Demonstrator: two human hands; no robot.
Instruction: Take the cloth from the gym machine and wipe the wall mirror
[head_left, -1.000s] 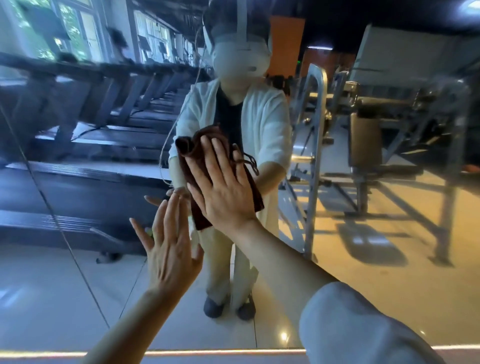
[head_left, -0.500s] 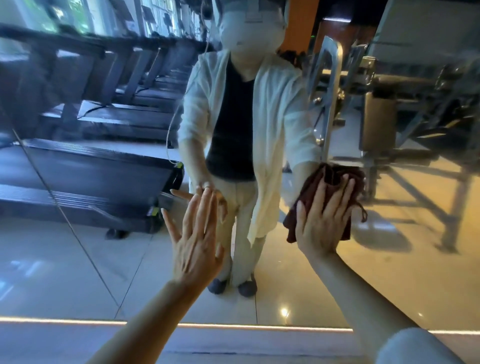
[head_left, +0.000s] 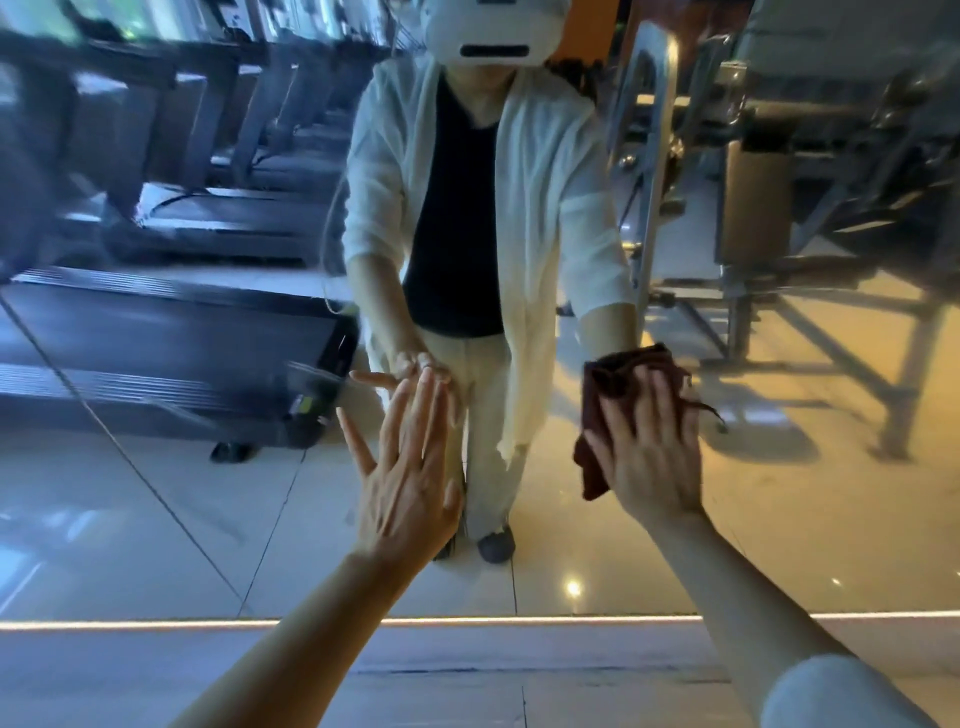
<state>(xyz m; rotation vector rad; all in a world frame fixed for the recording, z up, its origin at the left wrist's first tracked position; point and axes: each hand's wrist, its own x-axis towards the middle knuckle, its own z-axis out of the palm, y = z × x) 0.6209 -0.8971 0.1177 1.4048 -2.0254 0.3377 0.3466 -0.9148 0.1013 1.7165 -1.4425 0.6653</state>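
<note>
The wall mirror (head_left: 156, 519) fills nearly the whole view, down to a bright strip at its foot. A dark brown cloth (head_left: 605, 395) lies flat against the glass under my right hand (head_left: 649, 452), whose spread fingers press it there. The cloth's top and left edges stick out past the fingers. My left hand (head_left: 405, 467) rests flat on the glass to the left, fingers apart, holding nothing. Both forearms reach up from the bottom of the view.
The mirror reflects a person in a white shirt, treadmills (head_left: 171, 332) on the left and a metal gym machine (head_left: 753, 208) on the right. A lit strip (head_left: 130, 623) marks the mirror's lower edge, with pale floor tiles (head_left: 260, 686) below it.
My right hand has slid the cloth from the upper middle of the glass down and to the right. The left hand stayed flat on the mirror while the view tilted lower.
</note>
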